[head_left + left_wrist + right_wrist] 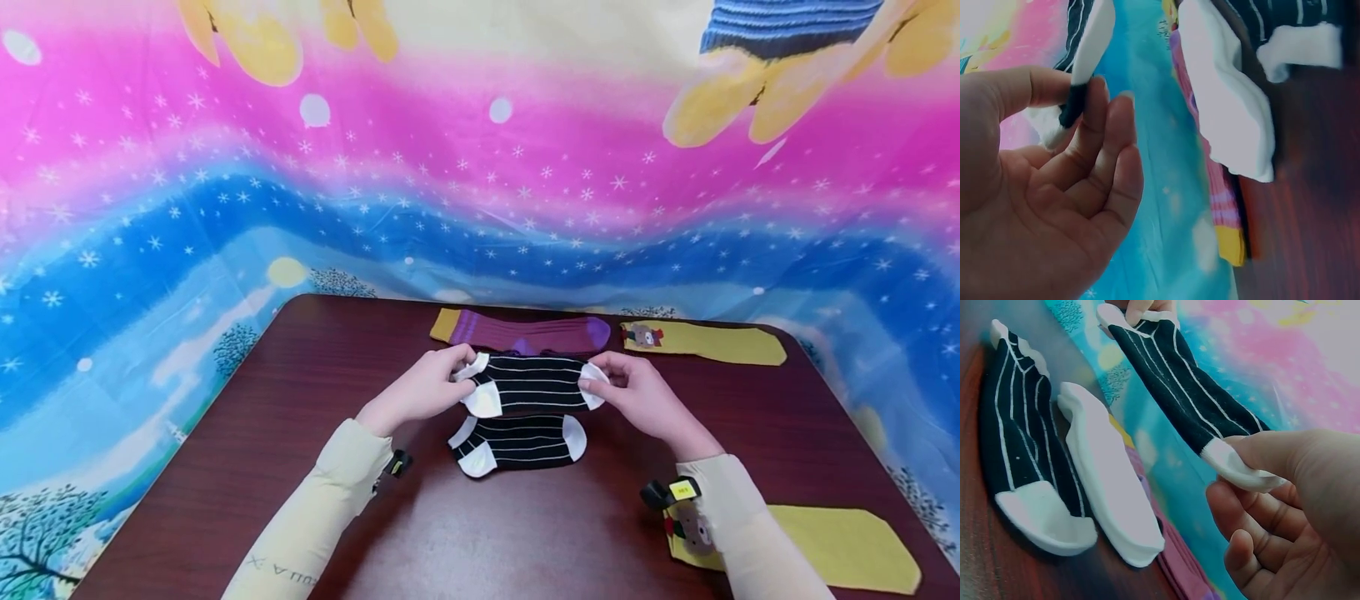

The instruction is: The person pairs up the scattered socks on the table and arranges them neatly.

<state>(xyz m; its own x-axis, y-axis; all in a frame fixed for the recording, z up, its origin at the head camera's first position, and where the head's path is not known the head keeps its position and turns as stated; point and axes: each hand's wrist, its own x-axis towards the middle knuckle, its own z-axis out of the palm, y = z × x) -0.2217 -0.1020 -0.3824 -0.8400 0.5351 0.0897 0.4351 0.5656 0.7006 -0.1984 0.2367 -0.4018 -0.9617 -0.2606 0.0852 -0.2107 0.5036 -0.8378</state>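
Both hands stretch a black ankle sock (pixel 536 383) with white stripes, white heel and white toe, raised above the table. My left hand (pixel 426 387) pinches it at the cuff end between thumb and fingers. At the toe, my right hand (pixel 637 392) pinches the white tip, as the right wrist view shows the thumb (pixel 1266 453) on top. A matching striped sock (pixel 525 442) lies flat just nearer to me. In the right wrist view a white sock (pixel 1113 478) lies beside it; the held sock hides this one in the head view.
A purple sock (pixel 525 332) with a yellow cuff lies along the far table edge. Right of it is a yellow sock (pixel 727 343) with a bear picture. Another yellow sock (pixel 847 546) lies under my right forearm. A printed cloth (pixel 480 183) hangs behind the dark table (pixel 300 375).
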